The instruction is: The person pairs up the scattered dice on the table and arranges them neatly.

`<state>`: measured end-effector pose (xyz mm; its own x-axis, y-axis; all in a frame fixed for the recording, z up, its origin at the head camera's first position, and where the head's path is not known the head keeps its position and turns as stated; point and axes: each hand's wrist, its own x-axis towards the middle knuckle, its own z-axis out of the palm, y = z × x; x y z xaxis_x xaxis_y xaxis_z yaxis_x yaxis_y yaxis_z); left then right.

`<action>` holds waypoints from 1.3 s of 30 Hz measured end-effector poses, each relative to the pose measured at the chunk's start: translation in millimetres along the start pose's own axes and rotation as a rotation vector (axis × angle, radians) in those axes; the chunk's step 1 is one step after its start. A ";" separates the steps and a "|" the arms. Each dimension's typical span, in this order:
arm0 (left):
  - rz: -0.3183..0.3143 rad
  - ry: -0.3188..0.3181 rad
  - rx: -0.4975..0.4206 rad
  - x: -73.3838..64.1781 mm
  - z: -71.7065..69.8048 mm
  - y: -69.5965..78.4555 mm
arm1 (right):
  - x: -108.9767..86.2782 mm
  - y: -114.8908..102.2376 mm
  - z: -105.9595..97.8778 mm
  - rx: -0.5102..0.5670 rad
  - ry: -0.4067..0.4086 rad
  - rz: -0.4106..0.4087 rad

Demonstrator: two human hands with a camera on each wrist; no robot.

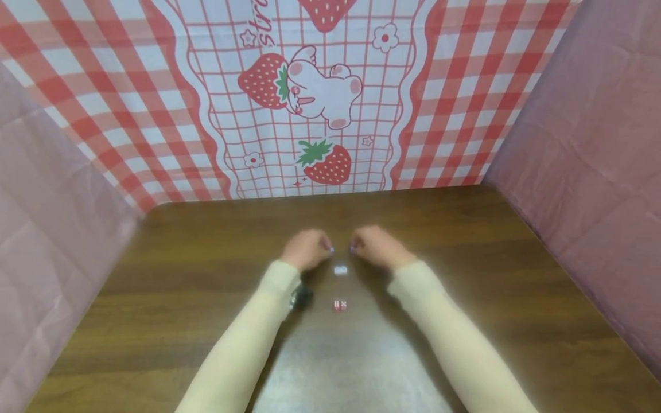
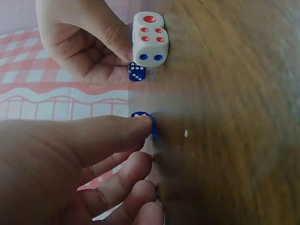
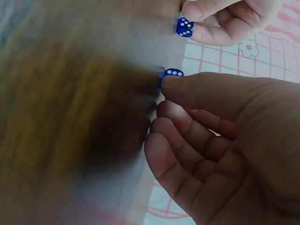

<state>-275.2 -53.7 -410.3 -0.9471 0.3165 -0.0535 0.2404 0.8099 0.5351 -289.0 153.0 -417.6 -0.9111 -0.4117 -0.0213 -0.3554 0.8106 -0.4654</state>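
My left hand [image 1: 307, 249] pinches a blue die [image 2: 139, 114] with white pips between thumb and forefinger, low over the table. Opposite it, my right hand [image 1: 381, 246] holds a second blue die [image 3: 174, 72] in the same kind of pinch. A small gap separates the two blue dice. Just nearer than both hands, two white dice [image 1: 340, 270] sit side by side on the wooden table [image 1: 444, 229]; red and blue pips show on them in the left wrist view. Closer still lies a pair of red dice [image 1: 339, 306], also side by side.
A red-and-white checked cloth [image 1: 465, 86] with strawberries hangs at the table's back edge. Pink cloth walls [image 1: 594, 172] flank both sides. A dark object [image 1: 302, 296] is at the left wrist, by the cream sleeve [image 1: 237, 344].
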 end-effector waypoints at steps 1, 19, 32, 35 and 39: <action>-0.001 -0.001 -0.001 0.0 -0.1 0.0 | -0.3 -0.4 -0.3 0.007 -0.003 0.005; -0.012 0.006 -0.026 3.5 3.2 1.0 | -3.8 -13.3 -1.9 0.022 -0.004 0.095; 0.025 0.013 -0.020 4.4 2.9 2.9 | -1.7 -12.2 -1.3 0.054 0.013 0.133; 0.026 0.011 -0.021 4.4 3.2 1.5 | -1.8 -13.2 -2.5 0.050 0.007 0.132; 0.034 0.014 -0.009 6.3 5.2 0.2 | -0.6 -12.1 -2.3 0.022 0.007 0.130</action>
<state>-280.0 -49.0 -414.9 -0.9414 0.3366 -0.0231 0.2706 0.7942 0.5440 -284.6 144.3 -410.0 -0.9506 -0.3009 -0.0763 -0.2299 0.8477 -0.4781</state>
